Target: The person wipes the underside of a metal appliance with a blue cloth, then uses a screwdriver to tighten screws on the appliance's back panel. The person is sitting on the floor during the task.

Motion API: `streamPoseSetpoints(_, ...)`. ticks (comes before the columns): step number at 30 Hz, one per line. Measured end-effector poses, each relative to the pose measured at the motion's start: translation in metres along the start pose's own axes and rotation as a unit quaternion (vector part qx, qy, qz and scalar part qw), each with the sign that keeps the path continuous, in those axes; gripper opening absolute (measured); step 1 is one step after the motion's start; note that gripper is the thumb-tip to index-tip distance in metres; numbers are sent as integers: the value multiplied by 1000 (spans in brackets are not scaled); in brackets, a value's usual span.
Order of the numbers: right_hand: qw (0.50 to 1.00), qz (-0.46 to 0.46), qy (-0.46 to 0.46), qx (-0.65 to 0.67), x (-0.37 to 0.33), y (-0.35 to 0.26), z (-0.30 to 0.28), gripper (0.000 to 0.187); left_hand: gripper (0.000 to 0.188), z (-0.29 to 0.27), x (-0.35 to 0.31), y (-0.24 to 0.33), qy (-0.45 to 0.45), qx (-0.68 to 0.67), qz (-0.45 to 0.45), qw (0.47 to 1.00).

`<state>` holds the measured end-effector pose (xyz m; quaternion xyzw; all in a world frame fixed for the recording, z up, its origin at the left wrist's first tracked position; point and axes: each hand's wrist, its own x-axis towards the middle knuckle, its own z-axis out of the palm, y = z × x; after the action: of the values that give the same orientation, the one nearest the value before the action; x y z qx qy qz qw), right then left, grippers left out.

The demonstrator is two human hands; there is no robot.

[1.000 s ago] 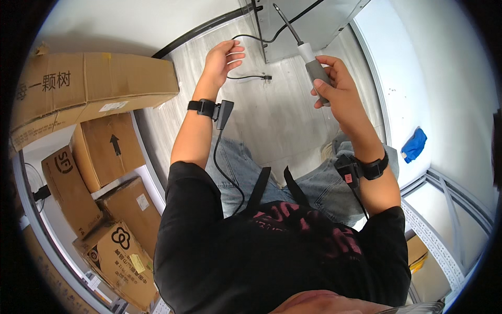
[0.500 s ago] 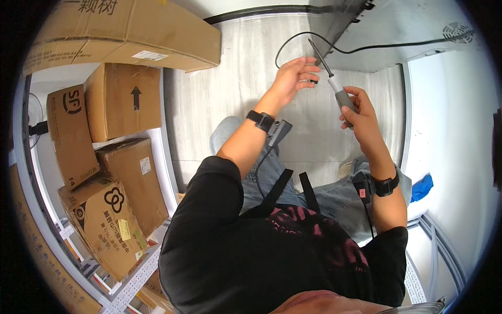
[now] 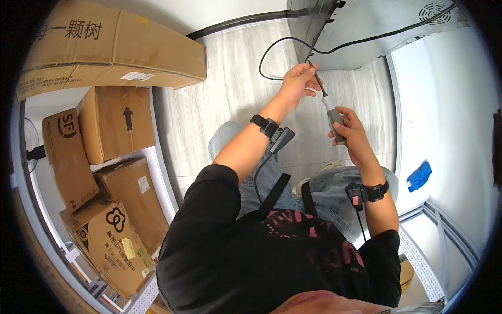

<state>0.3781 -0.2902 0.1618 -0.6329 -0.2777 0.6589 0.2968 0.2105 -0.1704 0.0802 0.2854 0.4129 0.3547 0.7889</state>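
Observation:
My right hand (image 3: 349, 133) is wrapped round the grey handle of a screwdriver (image 3: 336, 125). Its dark shaft slants up and left, away from me. At the tip of that shaft, the thumb and forefinger of my left hand (image 3: 296, 86) are pinched together, the other fingers loosely curled. Whatever the pinch holds is too small or hidden to name. Just beyond my left hand stands a grey metal housing (image 3: 361, 39) with a round vent and notched edge. A black cable (image 3: 361, 48) runs across it and loops down beside my left fingers.
Several cardboard boxes (image 3: 117, 123) stand on a shelf to my left, below a long carton (image 3: 157, 49) at the far left. A blue cloth-like item (image 3: 419, 176) lies on the right by the white wall (image 3: 444, 131). Pale wood-look floor (image 3: 230, 68) lies beneath my hands.
The screwdriver has tilted and come nearer to me, with its tip now at my left fingers. My left hand has gone from loosely open beside the shaft to a pinch. The view has shifted slightly.

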Motion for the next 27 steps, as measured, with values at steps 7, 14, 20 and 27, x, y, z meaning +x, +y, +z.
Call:
streamPoseSetpoints(7, 992, 0, -51, 115, 48, 39, -24, 38, 17, 4, 33, -21, 52, -9, -13, 999)
streamPoseSetpoints(14, 994, -22, -34, 98, 64, 47, -33, 36, 26, 17, 61, -34, 115, 29, -15, 993)
streamPoseSetpoints(20, 988, -80, -46, 122, 48, 29, -41, 29, 21, 39, 45, -8, 77, 50, 75, 993)
streamPoseSetpoints(27, 980, -113, -50, 157, 54, 7, -40, 27, 21, 46, 49, 27, 72, 94, 114, 986)
